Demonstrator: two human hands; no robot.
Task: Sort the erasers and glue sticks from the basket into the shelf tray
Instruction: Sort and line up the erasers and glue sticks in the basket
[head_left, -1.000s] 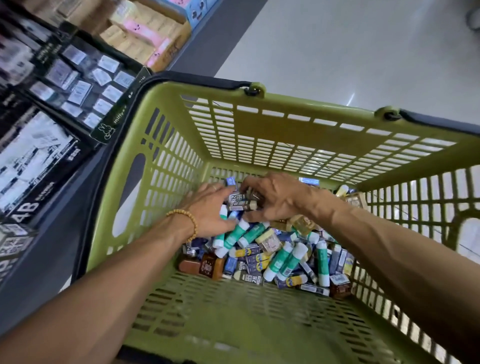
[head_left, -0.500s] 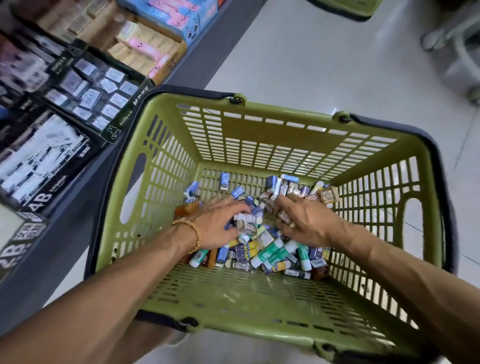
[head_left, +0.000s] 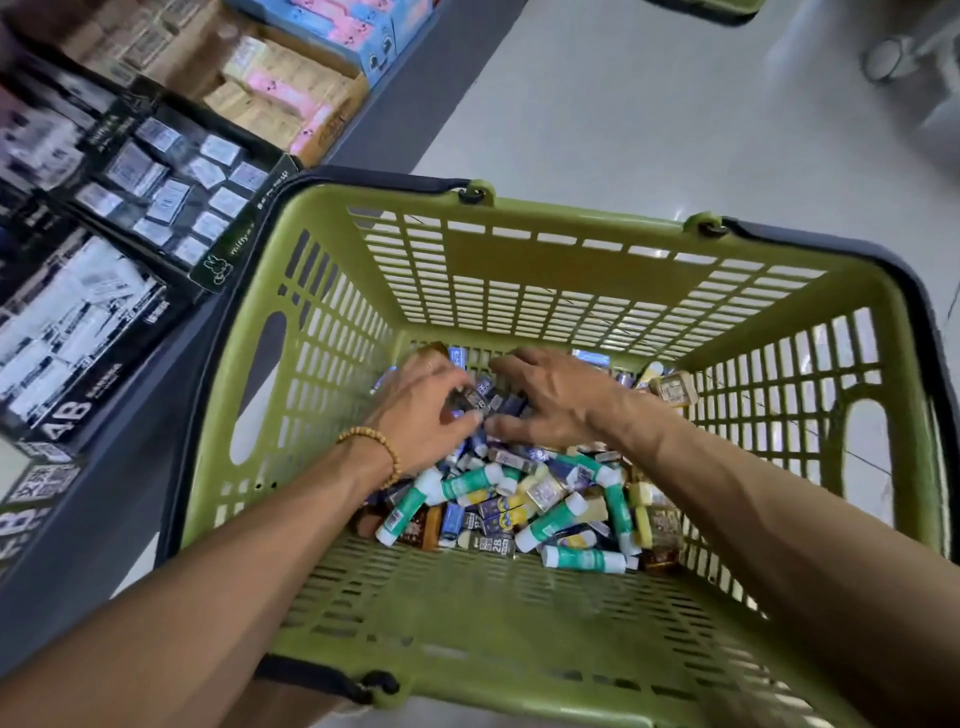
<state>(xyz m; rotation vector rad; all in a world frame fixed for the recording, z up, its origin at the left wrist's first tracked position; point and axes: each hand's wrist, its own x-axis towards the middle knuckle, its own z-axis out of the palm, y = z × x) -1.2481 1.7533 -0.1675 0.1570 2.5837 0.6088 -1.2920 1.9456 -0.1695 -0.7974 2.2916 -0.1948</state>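
1. Head view: both hands are gathering erasers at the far wall of the basket; left hand is grasping several, right hand is lying flat, released, over them.
2. Glue sticks are lying mid-basket. Judged next: lifting the handful leftward to the shelf tray.

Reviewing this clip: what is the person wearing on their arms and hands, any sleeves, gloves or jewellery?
Both forearms are bare as far as the frame shows, with no sleeves and no gloves. The left hand has a bracelet of small round tan beads at the wrist. The right hand and its wrist show no watch or band. Any rings are too blurred to tell.
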